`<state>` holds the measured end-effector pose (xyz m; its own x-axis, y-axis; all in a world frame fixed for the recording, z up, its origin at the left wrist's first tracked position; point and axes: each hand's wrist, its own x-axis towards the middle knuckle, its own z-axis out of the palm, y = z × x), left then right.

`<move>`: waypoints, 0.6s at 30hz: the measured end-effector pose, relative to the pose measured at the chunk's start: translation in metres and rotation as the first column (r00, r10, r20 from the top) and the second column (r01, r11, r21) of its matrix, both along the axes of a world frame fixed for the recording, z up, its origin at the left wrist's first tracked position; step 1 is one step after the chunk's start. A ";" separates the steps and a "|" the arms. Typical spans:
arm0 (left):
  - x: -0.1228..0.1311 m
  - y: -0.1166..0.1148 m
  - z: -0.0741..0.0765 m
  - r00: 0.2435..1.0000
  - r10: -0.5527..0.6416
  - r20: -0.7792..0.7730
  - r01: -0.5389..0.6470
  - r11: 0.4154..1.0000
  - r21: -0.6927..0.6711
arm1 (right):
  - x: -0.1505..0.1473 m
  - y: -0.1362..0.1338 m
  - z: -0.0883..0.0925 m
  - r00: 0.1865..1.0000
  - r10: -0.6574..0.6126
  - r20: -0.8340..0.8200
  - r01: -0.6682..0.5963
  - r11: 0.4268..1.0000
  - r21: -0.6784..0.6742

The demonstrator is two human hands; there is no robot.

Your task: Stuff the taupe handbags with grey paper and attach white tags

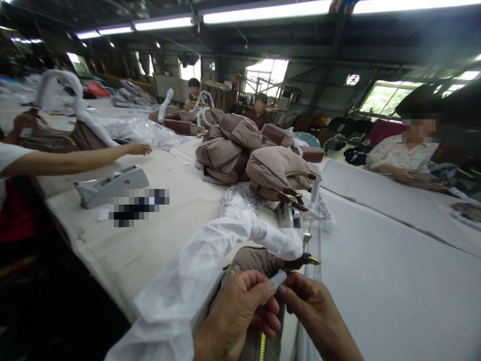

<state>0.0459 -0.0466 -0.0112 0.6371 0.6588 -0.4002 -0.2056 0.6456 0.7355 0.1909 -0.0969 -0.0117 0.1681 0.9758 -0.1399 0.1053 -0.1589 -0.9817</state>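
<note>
Close together, the left hand (244, 303) pinches a white strip (278, 279), the right hand (311, 301) pinching its end — just above the ribbed taupe handbag (255, 258), whose wrapped handle (205, 250) arches beyond them.

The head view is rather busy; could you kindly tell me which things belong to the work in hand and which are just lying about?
Work in hand:
white strip, at the fingertips of left hand and right hand
ribbed brown bag with gold zip
white-wrapped strap

Apparently lying about:
heaped brown bags
clear plastic wrapping
grey tape dispenser, untouched
</note>
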 end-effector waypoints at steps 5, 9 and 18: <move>-0.002 -0.004 -0.004 0.998 -0.004 0.064 0.012 0.990 -0.139 | -0.008 -0.003 -0.011 0.981 -0.161 0.105 0.157 0.987 0.046; -0.003 -0.005 -0.003 0.998 0.000 0.068 0.010 0.988 -0.152 | -0.018 -0.002 -0.014 0.955 -0.273 0.117 0.268 0.962 0.059; 0.006 -0.014 -0.001 1.000 0.023 -0.019 -0.023 0.999 -0.037 | -0.028 -0.001 -0.003 0.914 -0.264 -0.308 0.203 0.955 -0.218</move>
